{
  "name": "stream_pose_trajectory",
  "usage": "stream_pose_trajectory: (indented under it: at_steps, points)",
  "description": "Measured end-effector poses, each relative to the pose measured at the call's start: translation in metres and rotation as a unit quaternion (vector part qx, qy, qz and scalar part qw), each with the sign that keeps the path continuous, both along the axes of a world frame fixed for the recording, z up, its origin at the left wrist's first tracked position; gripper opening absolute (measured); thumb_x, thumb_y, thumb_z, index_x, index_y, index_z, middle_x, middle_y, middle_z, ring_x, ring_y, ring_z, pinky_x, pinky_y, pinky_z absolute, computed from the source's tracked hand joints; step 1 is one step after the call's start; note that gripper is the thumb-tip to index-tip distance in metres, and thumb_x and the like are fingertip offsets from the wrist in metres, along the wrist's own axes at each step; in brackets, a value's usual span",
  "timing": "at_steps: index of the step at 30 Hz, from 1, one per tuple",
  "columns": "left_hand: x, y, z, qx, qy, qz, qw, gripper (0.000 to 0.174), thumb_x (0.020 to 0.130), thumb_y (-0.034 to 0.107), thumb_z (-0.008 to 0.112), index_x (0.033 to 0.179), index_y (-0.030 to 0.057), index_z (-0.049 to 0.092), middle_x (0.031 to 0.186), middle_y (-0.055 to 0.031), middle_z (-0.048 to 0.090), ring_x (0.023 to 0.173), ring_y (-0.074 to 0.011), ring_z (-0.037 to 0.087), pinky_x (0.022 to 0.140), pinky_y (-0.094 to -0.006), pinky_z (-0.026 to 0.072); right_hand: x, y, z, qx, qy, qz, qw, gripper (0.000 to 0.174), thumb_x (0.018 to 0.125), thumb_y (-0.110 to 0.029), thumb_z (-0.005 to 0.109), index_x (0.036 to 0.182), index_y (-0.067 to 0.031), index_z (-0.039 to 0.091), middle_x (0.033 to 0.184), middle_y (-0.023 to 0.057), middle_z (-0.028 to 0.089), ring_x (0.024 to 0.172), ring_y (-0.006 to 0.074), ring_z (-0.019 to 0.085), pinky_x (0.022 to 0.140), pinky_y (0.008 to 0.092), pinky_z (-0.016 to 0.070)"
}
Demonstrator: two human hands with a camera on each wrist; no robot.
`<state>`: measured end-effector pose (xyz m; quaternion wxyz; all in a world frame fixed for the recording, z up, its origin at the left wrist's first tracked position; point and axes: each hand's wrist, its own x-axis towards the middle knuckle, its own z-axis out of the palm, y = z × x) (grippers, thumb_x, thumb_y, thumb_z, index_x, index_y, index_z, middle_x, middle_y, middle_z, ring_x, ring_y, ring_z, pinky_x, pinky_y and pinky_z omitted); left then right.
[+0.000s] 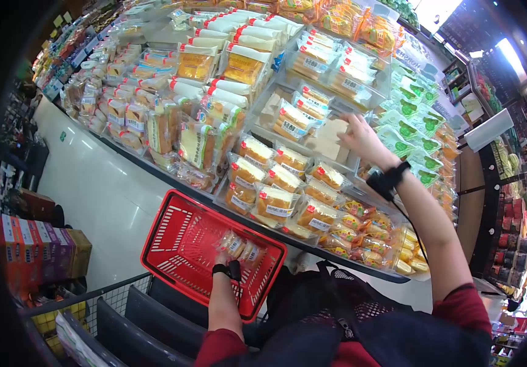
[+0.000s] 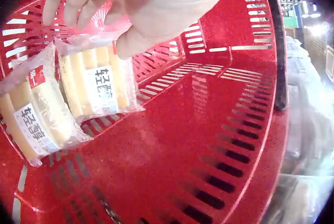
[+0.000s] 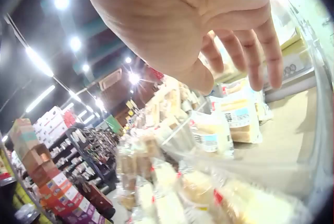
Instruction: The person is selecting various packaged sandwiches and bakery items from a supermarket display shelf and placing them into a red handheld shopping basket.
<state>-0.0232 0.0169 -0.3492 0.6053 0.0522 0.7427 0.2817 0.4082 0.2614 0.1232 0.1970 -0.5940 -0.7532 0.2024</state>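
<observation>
Two clear-wrapped packets of sliced bread lie in a red shopping basket [image 1: 174,238]. My left hand [image 1: 222,258] is inside the basket beside them. In the left wrist view its fingers are spread, and the thumb overlaps the top corner of one bread packet [image 2: 99,83]; the other bread packet [image 2: 39,114] lies to its left. My right hand [image 1: 364,139] reaches over the display compartment [image 1: 327,140], fingers slightly bent and holding nothing. Several matching bread packets [image 1: 294,119] stand in that compartment, left of the hand. In the right wrist view, similar packets [image 3: 240,114] sit below the fingertips.
Wrapped cakes [image 1: 275,202] fill the display's front row, with small orange-wrapped buns [image 1: 361,223] to their right. Green-labelled packs [image 1: 407,113] stand beyond my right hand. A shopping cart [image 1: 110,312] is at lower left, near stacked coloured boxes [image 1: 37,244].
</observation>
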Motion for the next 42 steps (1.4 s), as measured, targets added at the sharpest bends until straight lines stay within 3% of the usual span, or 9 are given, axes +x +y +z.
stream_pose_trajectory:
  at_steps: [3,6,10,12,17,19,25,31,42]
  points:
    - [-0.001,-0.014,0.057,0.036,0.031,-0.025,0.999,0.030,0.080,0.033,0.063,0.088,0.0042,0.061,0.071,-0.0056,0.058,0.054,-0.0169,0.051,0.048,-0.0318,0.0420,0.003,0.061,-0.040,0.045,-0.072,-0.014,0.996,0.052,0.082,-0.027,0.062,0.121,0.0029,0.044,0.120,0.0253,0.047,0.106,0.0400,0.053,0.090,0.0419,0.0445]
    - [-0.003,-0.036,0.070,0.094,0.030,0.075,0.992,0.032,0.083,0.024,0.058,0.109,0.0054,0.060,0.105,-0.0065,0.058,0.092,-0.0165,0.053,0.076,-0.0326,0.0462,0.000,0.093,-0.063,0.009,-0.139,-0.021,0.990,0.045,0.082,-0.027,0.062,0.114,0.0025,0.050,0.112,0.0259,0.055,0.101,0.0404,0.055,0.088,0.0415,0.0460]
    - [0.005,-0.064,0.117,0.077,-0.011,0.147,0.986,0.036,0.086,0.022,0.055,0.121,0.0105,0.055,0.116,-0.0042,0.056,0.100,-0.0162,0.051,0.082,-0.0355,0.0457,-0.005,0.094,-0.065,0.013,-0.060,-0.020,0.998,0.030,0.084,-0.025,0.059,0.100,-0.0002,0.056,0.089,0.0245,0.063,0.088,0.0408,0.060,0.079,0.0437,0.0475]
    - [0.009,-0.076,0.129,0.121,-0.015,0.151,0.981,0.034,0.086,0.025,0.060,0.116,0.0107,0.056,0.102,0.0006,0.058,0.090,-0.0109,0.052,0.073,-0.0319,0.0455,-0.001,0.092,-0.060,0.087,0.015,0.010,0.996,0.021,0.086,-0.021,0.055,0.095,-0.0015,0.054,0.078,0.0216,0.063,0.081,0.0387,0.062,0.072,0.0437,0.0469]
    - [0.046,-0.062,0.204,0.177,0.023,0.103,0.979,0.030,0.090,0.023,0.056,0.118,0.0112,0.056,0.110,-0.0010,0.058,0.101,-0.0135,0.052,0.081,-0.0344,0.0452,0.011,0.040,0.011,0.099,0.144,-0.087,0.981,0.015,0.088,-0.016,0.054,0.092,-0.0021,0.052,0.081,0.0172,0.062,0.078,0.0252,0.062,0.065,0.0373,0.0499]
    - [0.066,-0.043,0.238,0.253,0.015,0.054,0.966,0.031,0.092,0.024,0.053,0.120,0.0108,0.055,0.116,-0.0023,0.058,0.110,-0.0155,0.051,0.088,-0.0348,0.0435,0.027,0.010,0.035,-0.011,0.329,-0.053,0.943,0.011,0.092,-0.015,0.053,0.094,-0.0045,0.051,0.087,0.0052,0.059,0.079,0.0123,0.058,0.070,0.0268,0.0519]
    - [0.152,0.006,0.394,0.378,-0.125,-0.121,0.909,0.040,0.096,0.029,0.046,0.126,0.0032,0.049,0.119,-0.0091,0.058,0.108,-0.0162,0.055,0.092,-0.0304,0.0427,0.049,-0.118,0.048,-0.259,0.584,0.007,0.769,0.005,0.092,-0.010,0.053,0.096,-0.0077,0.052,0.092,0.0013,0.058,0.080,0.0074,0.056,0.069,0.0214,0.0470]
    - [0.204,0.005,0.474,0.362,-0.366,-0.189,0.836,0.053,0.098,0.037,0.040,0.135,-0.0016,0.036,0.127,-0.0117,0.051,0.114,-0.0194,0.052,0.093,-0.0326,0.0432,0.051,-0.196,0.040,-0.355,0.551,0.064,0.752,0.009,0.091,-0.014,0.058,0.093,-0.0070,0.054,0.087,-0.0015,0.058,0.080,0.0055,0.052,0.068,0.0214,0.0420]
    - [0.219,-0.016,0.446,0.324,-0.281,-0.196,0.882,0.047,0.094,0.026,0.052,0.131,-0.0002,0.041,0.123,-0.0081,0.054,0.109,-0.0131,0.054,0.089,-0.0269,0.0449,0.035,-0.211,-0.009,-0.403,0.546,0.026,0.734,0.006,0.093,-0.012,0.054,0.095,-0.0065,0.052,0.088,-0.0019,0.054,0.080,0.0054,0.052,0.071,0.0216,0.0437]
